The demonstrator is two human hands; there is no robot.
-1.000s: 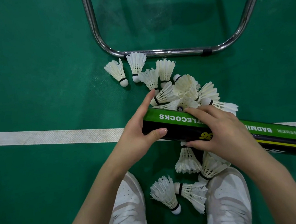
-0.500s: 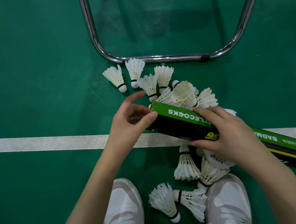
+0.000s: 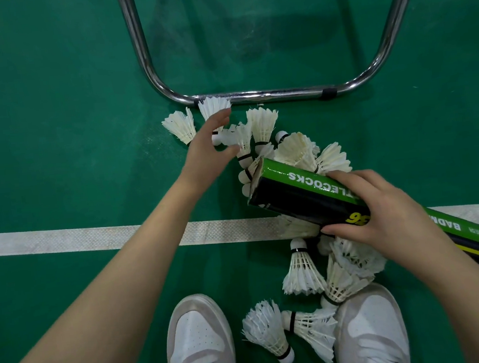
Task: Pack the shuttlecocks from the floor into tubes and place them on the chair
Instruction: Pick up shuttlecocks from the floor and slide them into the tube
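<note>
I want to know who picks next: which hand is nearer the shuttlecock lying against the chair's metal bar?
Left. The left hand reaches over the shuttlecock by the chair bar, fingertips at its feathers. The right hand is back near the white line, gripping the green tube.

Left forearm stretched forward and up across the view, left hand [image 3: 209,143] reaching out with fingers loosely spread and slightly bent, thumb apart, nothing in its grip. Right forearm angled in from the lower right, right hand [image 3: 381,211] palm-down, fingers and thumb curled round in a firm grip.
</note>
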